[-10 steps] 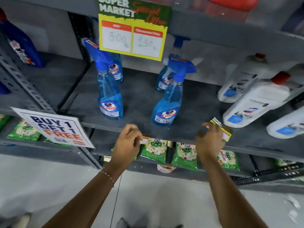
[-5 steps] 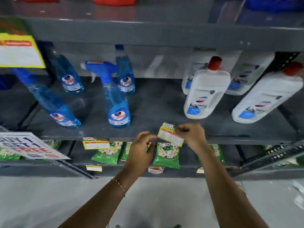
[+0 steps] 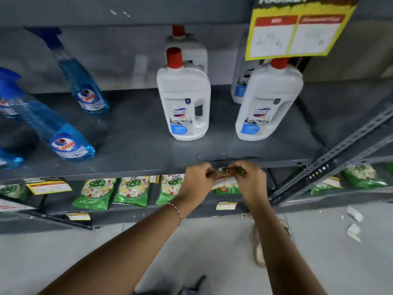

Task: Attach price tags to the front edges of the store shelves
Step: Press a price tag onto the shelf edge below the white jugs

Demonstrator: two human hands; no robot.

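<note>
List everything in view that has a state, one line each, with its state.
price tag: held at the shelf edge, between both hands
left hand: pinching the tag's left end
right hand: pinching the tag's right end
white bottles: upright, red caps on
spray bottles: standing, capped
yellow tag: already on the edge

The shelf (image 3: 148,145) looks like grey painted metal, smooth and matt. White bottles (image 3: 184,103) are smooth, faintly glossy plastic with red caps. Blue spray bottles (image 3: 63,137) are clear, shiny plastic. Green packets (image 3: 95,194) are glossy film. The floor (image 3: 42,252) is smooth.
</note>
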